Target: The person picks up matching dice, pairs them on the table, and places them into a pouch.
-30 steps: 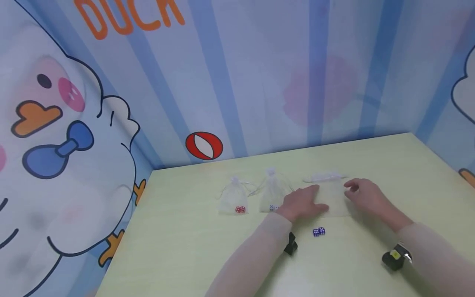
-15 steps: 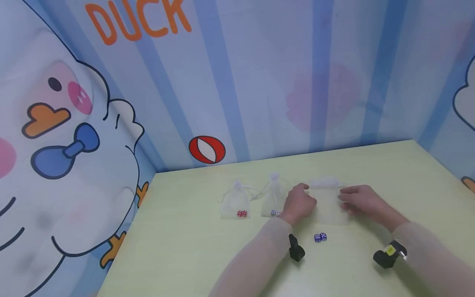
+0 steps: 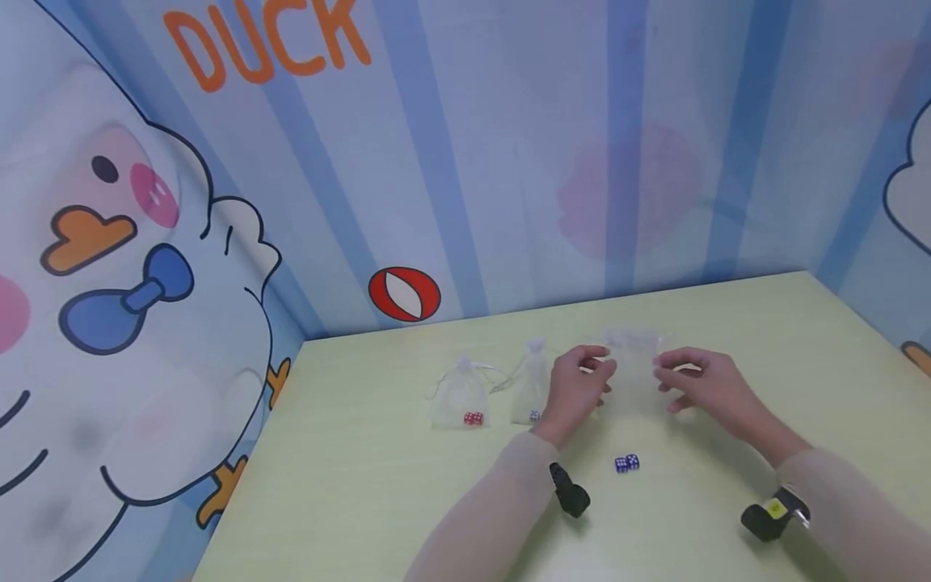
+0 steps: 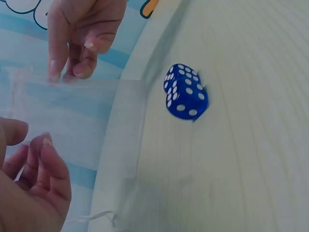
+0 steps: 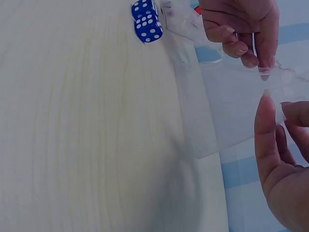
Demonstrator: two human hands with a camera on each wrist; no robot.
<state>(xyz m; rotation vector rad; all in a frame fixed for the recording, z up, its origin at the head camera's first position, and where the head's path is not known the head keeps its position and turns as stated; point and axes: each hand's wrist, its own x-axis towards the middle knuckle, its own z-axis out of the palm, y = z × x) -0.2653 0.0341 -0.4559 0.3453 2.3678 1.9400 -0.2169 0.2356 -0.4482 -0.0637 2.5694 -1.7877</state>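
Observation:
A sheer white drawstring bag [image 3: 635,384] hangs flat between both hands, tilted up over the table. My left hand [image 3: 577,392] pinches its left edge near the top between thumb and fingers. On the opposite edge, my right hand [image 3: 704,381] pinches the fabric the same way. The see-through body of the bag [image 4: 63,116] shows nothing inside in the left wrist view. Below the bag, two blue dice [image 3: 627,463] with white pips lie side by side on the table; they appear large in the left wrist view, as blue dice [image 4: 186,92].
Two similar drawstring bags stand left of my hands: one bag [image 3: 454,392] holds red dice [image 3: 473,418], the other bag [image 3: 529,386] holds pale dice [image 3: 535,415] and is partly covered by my left hand. The pale table [image 3: 349,485] meets a cartoon-printed backdrop [image 3: 509,162] behind.
Both hands have taken hold of the bag's side edges, and the bag has risen from lying flat on the table. The blue dice and the two filled bags stay in place.

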